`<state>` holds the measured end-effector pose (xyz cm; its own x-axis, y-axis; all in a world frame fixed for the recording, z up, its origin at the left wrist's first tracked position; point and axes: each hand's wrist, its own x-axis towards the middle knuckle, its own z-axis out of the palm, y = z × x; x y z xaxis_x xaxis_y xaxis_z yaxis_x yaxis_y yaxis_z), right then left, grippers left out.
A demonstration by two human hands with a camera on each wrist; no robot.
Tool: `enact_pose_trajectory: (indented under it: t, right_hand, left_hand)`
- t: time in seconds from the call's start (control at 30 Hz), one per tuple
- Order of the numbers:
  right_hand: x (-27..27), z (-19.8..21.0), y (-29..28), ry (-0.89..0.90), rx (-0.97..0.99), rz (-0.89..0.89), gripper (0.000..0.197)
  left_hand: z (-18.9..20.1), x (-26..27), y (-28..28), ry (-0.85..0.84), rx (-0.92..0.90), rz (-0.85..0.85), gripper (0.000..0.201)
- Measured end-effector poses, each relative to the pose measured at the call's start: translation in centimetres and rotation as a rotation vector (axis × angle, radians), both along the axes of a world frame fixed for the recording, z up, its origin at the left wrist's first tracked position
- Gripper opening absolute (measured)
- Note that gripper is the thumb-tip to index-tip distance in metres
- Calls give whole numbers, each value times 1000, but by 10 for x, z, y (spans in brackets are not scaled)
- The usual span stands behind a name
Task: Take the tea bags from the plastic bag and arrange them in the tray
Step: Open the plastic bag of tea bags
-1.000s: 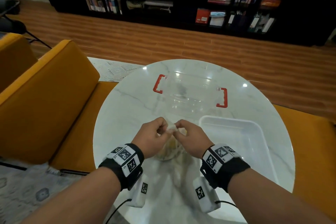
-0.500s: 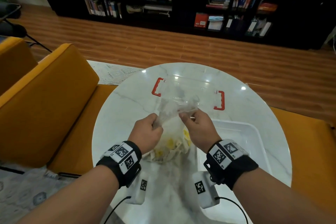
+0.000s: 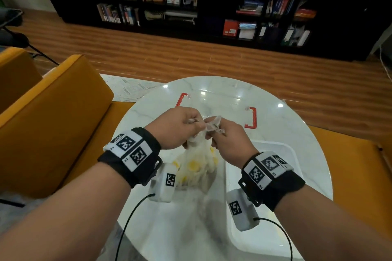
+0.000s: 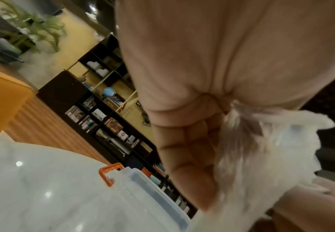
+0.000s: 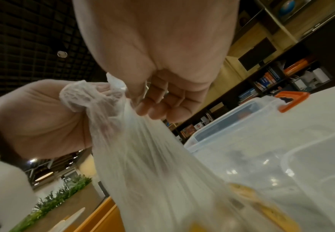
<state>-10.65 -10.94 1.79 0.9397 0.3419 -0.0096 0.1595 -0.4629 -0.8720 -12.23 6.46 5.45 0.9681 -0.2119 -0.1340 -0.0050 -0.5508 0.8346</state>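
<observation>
Tea bags (image 3: 194,165) blur, seemingly yellow, inside plastic bag (image 3: 199,154).

head: above, looking down | wrists: close, along fingers | shared: plastic bag (image 3: 199,154)

Pretty dim room: dark bookshelf (image 3: 212,12) crammed with books across the top of the frame, reddish wood plank floor (image 3: 212,63) below it, mustard-yellow sofa (image 3: 53,116) filling the left, round white marble worktop (image 3: 282,125) centre.
</observation>
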Motion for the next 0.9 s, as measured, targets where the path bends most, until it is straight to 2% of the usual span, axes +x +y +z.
enact_pose_trajectory:
  t: [0.13, 0.23, 0.33, 0.43, 0.47, 0.57, 0.63, 0.7, 0.8, 0.87, 0.9]
  right_hand:
    - [3, 14, 8, -9, 102, -17, 23]
    - [2, 12, 9, 14, 64, -66, 9]
    - [-8, 1, 5, 100, -48, -142, 26]
    - [-18, -6, 7, 322, 84, -22, 46]
    - [-18, -9, 8, 348, 121, 1, 47]
    - [-15, -13, 7, 321, 162, -63, 17]
    - [-14, -15, 2, 335, 202, -135, 10]
    - [-13, -14, -2, 386, 340, -192, 12]
    - [-12, -13, -4, 441, 585, -216, 13]
    - [-13, -13, -4, 484, 754, -225, 14]
    - [-13, -14, -5, 513, 831, -241, 15]
  left_hand:
    - [10, -1, 1, -107, -159, 91, 17]
    - [2, -3, 2, -109, -186, 149, 18]
    - [-25, -12, -2, -30, -262, 245, 19]
    - [-47, -20, -11, 108, -435, 343, 23]
    - [-50, -22, -14, 142, -509, 362, 25]
    - [-56, -22, -17, 134, -611, 430, 26]
    - [-61, -21, -16, 94, -619, 519, 25]
    - [-69, -22, -14, 88, -611, 580, 29]
    - [-79, -26, -16, 159, -511, 540, 39]
    - [-85, -27, -18, 241, -563, 575, 37]
    - [-88, -27, -18, 279, -653, 625, 32]
